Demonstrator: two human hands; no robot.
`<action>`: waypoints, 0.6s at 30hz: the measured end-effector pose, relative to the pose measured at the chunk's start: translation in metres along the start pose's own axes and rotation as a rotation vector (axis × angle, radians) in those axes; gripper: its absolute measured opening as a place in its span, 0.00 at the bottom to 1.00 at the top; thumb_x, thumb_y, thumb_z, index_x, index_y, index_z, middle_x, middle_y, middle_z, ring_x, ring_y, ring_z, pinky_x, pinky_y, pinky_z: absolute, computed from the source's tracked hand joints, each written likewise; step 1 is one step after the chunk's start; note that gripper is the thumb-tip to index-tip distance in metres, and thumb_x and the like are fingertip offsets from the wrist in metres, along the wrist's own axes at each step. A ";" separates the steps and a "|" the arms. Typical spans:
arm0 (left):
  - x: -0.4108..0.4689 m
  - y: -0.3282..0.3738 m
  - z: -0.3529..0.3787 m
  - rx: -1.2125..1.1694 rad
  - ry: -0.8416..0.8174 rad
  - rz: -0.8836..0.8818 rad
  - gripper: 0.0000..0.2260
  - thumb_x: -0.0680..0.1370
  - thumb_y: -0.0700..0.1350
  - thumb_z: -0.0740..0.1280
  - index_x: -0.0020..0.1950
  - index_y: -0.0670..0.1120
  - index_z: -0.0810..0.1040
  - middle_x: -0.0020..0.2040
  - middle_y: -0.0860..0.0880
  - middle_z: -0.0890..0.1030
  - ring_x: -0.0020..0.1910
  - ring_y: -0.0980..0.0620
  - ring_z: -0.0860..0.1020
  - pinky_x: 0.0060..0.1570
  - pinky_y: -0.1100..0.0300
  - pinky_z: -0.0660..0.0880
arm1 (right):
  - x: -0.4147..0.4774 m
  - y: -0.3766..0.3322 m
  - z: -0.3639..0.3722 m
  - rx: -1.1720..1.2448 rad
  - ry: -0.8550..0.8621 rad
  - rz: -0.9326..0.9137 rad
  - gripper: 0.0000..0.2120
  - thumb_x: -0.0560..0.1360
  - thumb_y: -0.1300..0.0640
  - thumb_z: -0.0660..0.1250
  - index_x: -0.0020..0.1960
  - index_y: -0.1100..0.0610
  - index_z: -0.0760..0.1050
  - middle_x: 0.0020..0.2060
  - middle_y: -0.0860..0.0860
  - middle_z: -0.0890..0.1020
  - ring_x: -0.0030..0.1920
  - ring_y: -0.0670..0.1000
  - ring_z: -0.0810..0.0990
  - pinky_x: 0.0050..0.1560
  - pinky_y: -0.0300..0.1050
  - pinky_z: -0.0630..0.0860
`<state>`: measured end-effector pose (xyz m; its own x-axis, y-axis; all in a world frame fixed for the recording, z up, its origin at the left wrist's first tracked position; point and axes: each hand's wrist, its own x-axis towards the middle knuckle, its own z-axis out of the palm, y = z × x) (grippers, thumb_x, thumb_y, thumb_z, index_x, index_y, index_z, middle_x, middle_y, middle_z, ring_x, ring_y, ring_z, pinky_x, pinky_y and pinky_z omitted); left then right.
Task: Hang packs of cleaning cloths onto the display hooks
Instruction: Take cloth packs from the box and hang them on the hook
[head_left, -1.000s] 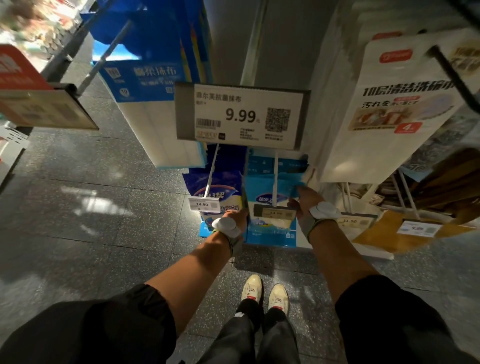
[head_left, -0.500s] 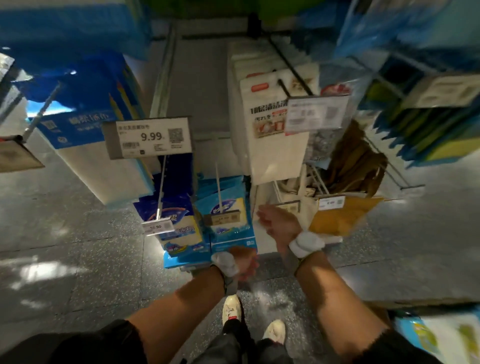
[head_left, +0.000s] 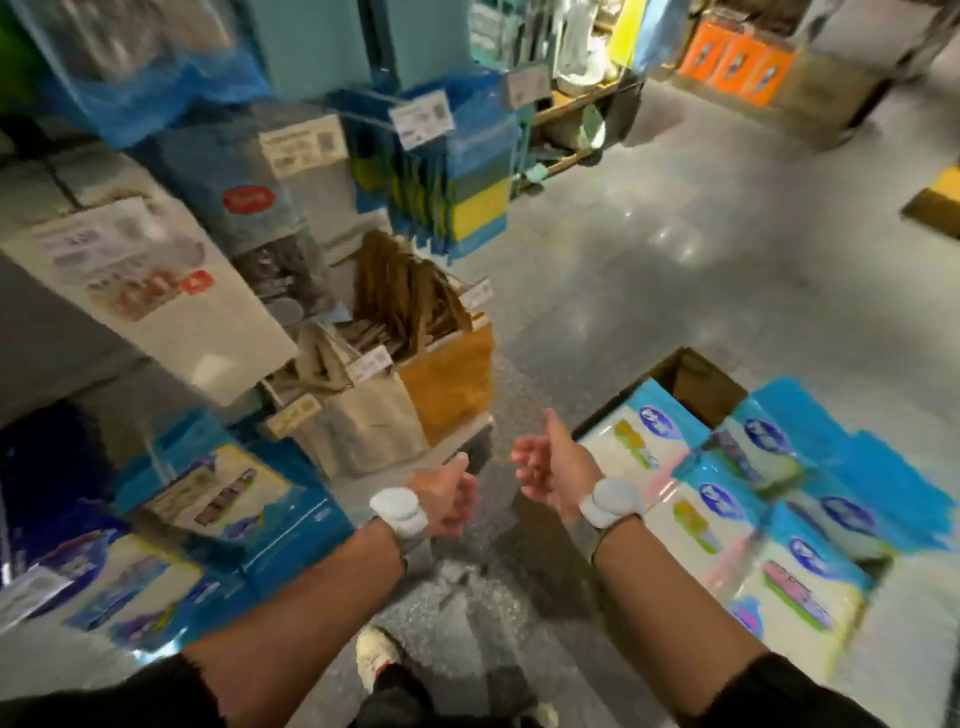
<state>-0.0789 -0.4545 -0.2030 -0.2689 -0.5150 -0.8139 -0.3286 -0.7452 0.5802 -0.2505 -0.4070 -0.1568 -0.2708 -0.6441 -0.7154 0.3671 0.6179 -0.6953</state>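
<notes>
Black sleeves are framing the bottom edge, and both forearms are reaching out over the grey floor (head_left: 649, 270). Left hand (head_left: 447, 501) is hanging loosely curled and holding nothing; right hand (head_left: 550, 467) is spreading its fingers, thumb up, also holding nothing. Both are wearing white wrist bands. Just right of the right hand, loose packs (head_left: 737, 525) of cleaning cloths are lying heaped in and over an open carton (head_left: 696, 379) on the floor, overlapping at odd angles. To the left, hung packs (head_left: 228, 499) are sitting low on the display, with more goods hanging on hooks above and price tags (head_left: 421, 117) jutting out farther back. Everything is blurring, so the hook tips themselves cannot be made out.

Judging by the task, fetching a fresh pack looks next. The glossy wrap is likely slippery, and grabbing one from an overlapped heap could drag its neighbours onto the floor. Reaching back to the display, a hand could catch a protruding tag or miss the hang-hole.
</notes>
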 end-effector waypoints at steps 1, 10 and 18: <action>-0.002 -0.002 0.025 0.053 -0.014 -0.001 0.21 0.84 0.60 0.55 0.45 0.47 0.77 0.37 0.48 0.79 0.31 0.49 0.75 0.34 0.60 0.70 | -0.006 0.005 -0.030 0.025 0.036 -0.006 0.26 0.81 0.36 0.54 0.43 0.56 0.77 0.36 0.53 0.79 0.31 0.50 0.74 0.34 0.40 0.69; -0.003 -0.029 0.180 0.245 -0.126 0.016 0.19 0.85 0.57 0.57 0.44 0.46 0.76 0.33 0.47 0.78 0.24 0.52 0.74 0.33 0.62 0.67 | -0.066 0.070 -0.227 0.220 0.290 0.014 0.24 0.79 0.34 0.57 0.47 0.54 0.79 0.37 0.49 0.83 0.34 0.49 0.79 0.38 0.41 0.72; 0.014 -0.043 0.280 0.429 -0.218 -0.050 0.16 0.84 0.56 0.58 0.45 0.48 0.75 0.34 0.48 0.78 0.25 0.51 0.74 0.26 0.66 0.68 | -0.092 0.134 -0.332 0.351 0.550 0.058 0.21 0.79 0.39 0.63 0.52 0.58 0.80 0.40 0.51 0.83 0.38 0.52 0.78 0.34 0.41 0.72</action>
<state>-0.3218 -0.3113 -0.2303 -0.4115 -0.3483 -0.8423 -0.6772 -0.5017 0.5383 -0.4721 -0.1151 -0.2073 -0.6232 -0.2325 -0.7467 0.6382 0.4007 -0.6574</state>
